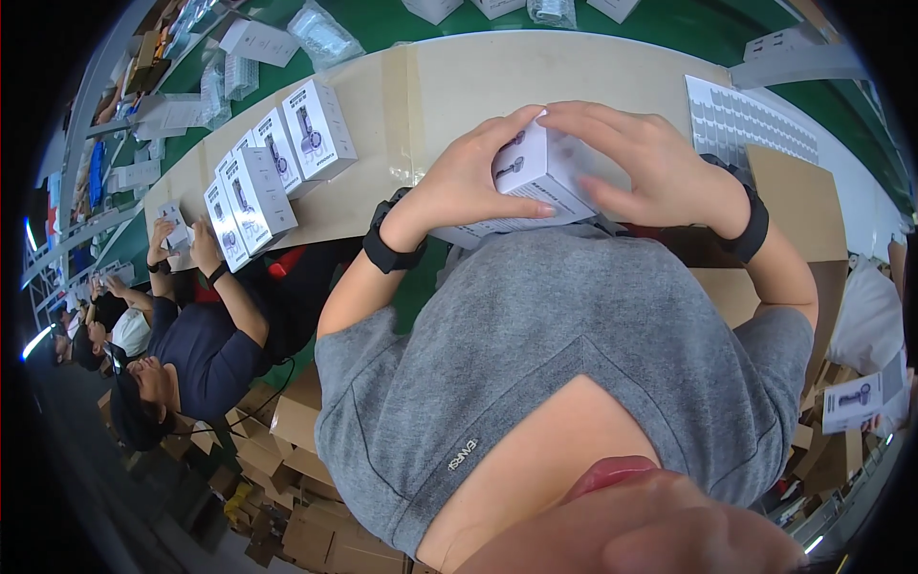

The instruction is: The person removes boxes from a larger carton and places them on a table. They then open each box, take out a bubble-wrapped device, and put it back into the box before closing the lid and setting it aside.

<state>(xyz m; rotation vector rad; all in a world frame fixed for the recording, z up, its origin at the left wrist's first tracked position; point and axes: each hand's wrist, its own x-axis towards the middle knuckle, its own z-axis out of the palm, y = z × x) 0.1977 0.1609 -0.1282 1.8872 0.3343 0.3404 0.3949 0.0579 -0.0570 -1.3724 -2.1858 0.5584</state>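
Note:
A small white product box with a printed device picture is tilted close to my body at the table's near edge. My left hand wraps round its left side, thumb along the near lower part. From the right, my right hand curves over the box, its long fingers at the top edge. The lower fingers of that hand are smeared by motion against the box's side. Below the box, another white printed surface shows partly; I cannot make out whether it is a separate box.
Several similar white boxes stand in a group on the tan tabletop to the left. A sheet of stickers lies at the right, beside an open cardboard carton. Bubble-wrapped packs lie beyond. A co-worker sits at the left.

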